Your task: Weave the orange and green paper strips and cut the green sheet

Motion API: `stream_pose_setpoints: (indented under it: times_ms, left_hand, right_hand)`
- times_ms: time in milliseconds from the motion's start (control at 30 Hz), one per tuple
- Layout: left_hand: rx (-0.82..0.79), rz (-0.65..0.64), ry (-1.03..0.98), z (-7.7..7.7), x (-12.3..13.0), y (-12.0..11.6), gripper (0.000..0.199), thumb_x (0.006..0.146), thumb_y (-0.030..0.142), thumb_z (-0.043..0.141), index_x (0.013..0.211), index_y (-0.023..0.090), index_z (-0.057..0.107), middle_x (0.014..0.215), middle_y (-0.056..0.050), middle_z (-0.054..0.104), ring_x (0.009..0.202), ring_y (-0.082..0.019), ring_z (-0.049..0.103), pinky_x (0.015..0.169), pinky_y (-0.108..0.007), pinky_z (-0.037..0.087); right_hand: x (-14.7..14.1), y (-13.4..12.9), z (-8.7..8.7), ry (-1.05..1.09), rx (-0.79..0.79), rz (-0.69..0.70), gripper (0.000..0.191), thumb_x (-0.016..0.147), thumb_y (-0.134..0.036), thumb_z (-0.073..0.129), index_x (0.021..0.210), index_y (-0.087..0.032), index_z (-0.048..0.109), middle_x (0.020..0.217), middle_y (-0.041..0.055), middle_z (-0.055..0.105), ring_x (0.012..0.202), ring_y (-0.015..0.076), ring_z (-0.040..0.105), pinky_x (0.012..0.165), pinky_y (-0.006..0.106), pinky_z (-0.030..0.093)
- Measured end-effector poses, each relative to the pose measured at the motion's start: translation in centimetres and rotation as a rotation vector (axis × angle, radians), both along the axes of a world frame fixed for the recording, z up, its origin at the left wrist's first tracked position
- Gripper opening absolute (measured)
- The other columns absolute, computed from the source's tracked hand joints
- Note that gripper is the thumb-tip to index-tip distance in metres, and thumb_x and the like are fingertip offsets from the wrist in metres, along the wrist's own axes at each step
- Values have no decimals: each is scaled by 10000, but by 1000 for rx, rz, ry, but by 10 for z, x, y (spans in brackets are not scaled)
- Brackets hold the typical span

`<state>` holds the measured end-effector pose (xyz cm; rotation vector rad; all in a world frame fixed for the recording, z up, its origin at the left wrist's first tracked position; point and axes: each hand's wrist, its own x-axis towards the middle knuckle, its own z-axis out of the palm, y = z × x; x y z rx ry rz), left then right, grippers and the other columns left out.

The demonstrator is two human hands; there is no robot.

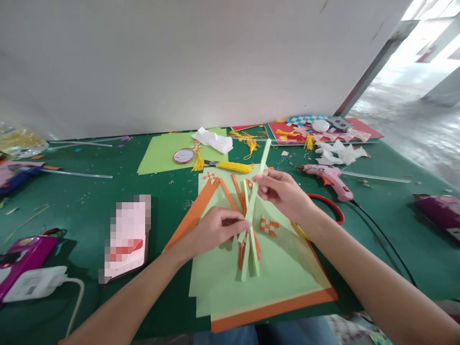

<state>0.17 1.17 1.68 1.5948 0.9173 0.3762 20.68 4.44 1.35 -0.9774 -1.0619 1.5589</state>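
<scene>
- The right hand (282, 190) has a narrow grip, its thumb and fingers pinching a pale green strip (254, 196) at its upper part.
- The left hand (224, 226) also has a narrow grip, with the thumb and fingers closed on the same strip near its lower end.
- That strip slants between the two hands, over the middle of the pale green sheets (287, 268), its top end leaning right and away from the person.
- Beneath it, other pale green and orange strips lie loosely crossed on the sheets; the left hand partly hides them.
- A small orange-and-white woven piece (269, 226) lies on the sheets, just right of the strips.
- An orange sheet (273, 310) shows along the near edge, under the pale green ones.
- A yellow craft knife (235, 166) lies at the far edge of the sheets, near a yellow tassel (198, 163) and a round tin (184, 155).
- On the green tabletop (168, 206), a pink glue gun (330, 179) rests beyond the right forearm, and a phone (127, 239) lies left of the sheets.
</scene>
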Motion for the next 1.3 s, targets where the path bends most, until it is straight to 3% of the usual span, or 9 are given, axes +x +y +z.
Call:
stream_pose_setpoints:
  times_ms: [200, 267, 333, 433, 767, 900, 1000, 1167, 1300]
  left_hand:
    - [202, -30, 25, -4, 3, -6, 318, 958, 378, 491, 800, 168, 669, 738, -30, 703, 663, -140, 621, 590, -237, 472]
    - [527, -15, 30, -9, 6, -9, 268, 966, 340, 488, 898, 177, 691, 885, -47, 725, 886, -178, 655, 822, -301, 503]
    - [792, -173, 93, -14, 9, -11, 298, 950, 365, 525, 1175, 206, 639, 1178, -70, 682, 1224, -246, 537, 1058, -416, 390]
    - [997, -287, 254, -23, 13, -12, 459, 964, 444, 480, 1357, 207, 509, 1390, -104, 548, 1368, -271, 399, 1143, -501, 282]
    - [1211, -190, 377, -29, 6, -3, 308, 984, 332, 459, 1131, 136, 646, 1163, -122, 684, 1152, -257, 608, 997, -438, 487]
    - [1234, -260, 438, -19, 6, -9, 270, 982, 269, 457, 1092, 109, 644, 1157, -145, 672, 1135, -264, 612, 986, -422, 496]
    - [1156, -318, 468, -11, -1, -16, 248, 979, 249, 451, 1051, 119, 650, 1144, -143, 669, 1082, -259, 633, 915, -401, 532]
    - [1130, -333, 459, -7, -29, -26, 259, 970, 226, 431, 1073, 126, 647, 1198, -138, 656, 1129, -264, 614, 938, -398, 524]
    - [1128, -282, 449, -8, -45, -30, 257, 970, 232, 438, 1026, 154, 676, 1149, -101, 692, 1095, -230, 639, 964, -370, 517]
  right_hand:
    - [32, 20, 13, 248, -39, -329, 226, 705, -356, 769, 711, -201, 605, 569, -59, 340, 499, 73, 367, 411, 229, 254]
    - [37, 22, 18, 258, -25, -324, 296, 727, -379, 751, 632, -209, 528, 586, -44, 352, 526, 88, 376, 426, 241, 278]
    - [38, 22, 19, 197, -12, -255, 353, 750, -414, 725, 594, -212, 481, 595, -32, 363, 543, 103, 399, 437, 252, 289]
    - [33, 19, 13, 72, -15, -168, 361, 764, -453, 703, 585, -201, 517, 585, -22, 404, 532, 110, 448, 449, 257, 297]
    - [24, 10, 5, -354, 152, -70, 452, 826, -583, 575, 610, -186, 586, 661, 32, 581, 694, 166, 585, 663, 286, 426]
    - [30, -17, 11, -606, 271, 8, 400, 880, -490, 529, 623, -200, 628, 770, 50, 666, 844, 219, 621, 813, 347, 437]
    - [35, -51, 5, -823, 346, 190, 367, 914, -436, 494, 685, -215, 676, 789, 49, 694, 790, 227, 648, 747, 362, 470]
    - [35, -97, -15, -1036, 532, 355, 325, 942, -327, 472, 761, -222, 721, 1328, 72, 596, 1274, 294, 506, 1018, 431, 437]
    - [26, -88, -21, -1126, 621, 324, 311, 957, -305, 453, 885, -203, 738, 1378, 105, 550, 1341, 279, 431, 1105, 470, 361]
